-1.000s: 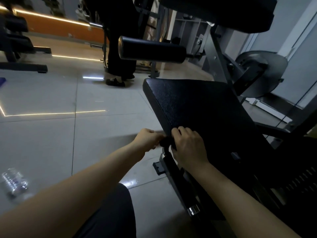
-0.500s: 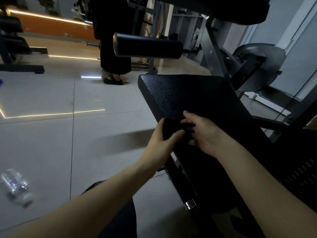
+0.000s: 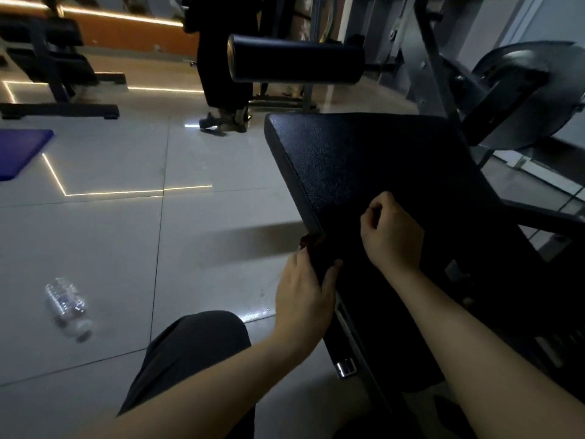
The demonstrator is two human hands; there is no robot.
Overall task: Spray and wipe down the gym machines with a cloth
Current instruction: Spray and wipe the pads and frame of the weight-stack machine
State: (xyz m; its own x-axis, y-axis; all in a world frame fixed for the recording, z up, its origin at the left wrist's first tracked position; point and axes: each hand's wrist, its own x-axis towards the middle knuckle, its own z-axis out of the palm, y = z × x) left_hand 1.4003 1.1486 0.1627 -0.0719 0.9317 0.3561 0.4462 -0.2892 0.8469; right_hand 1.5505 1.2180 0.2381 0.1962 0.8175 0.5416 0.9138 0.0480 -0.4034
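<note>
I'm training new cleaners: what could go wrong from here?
The clear plastic bottle lies loose on the tiled floor near the knee; it could be kicked or stepped on. The left hand grips the dark cloth at the edge of the black padded seat; in this dim light, missed patches would likely go unnoticed.

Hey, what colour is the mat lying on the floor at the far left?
The mat is dark blue, shown in the head view.

pebbled black pad [image 3: 364,160], glossy floor tiles [image 3: 110,236]
</note>
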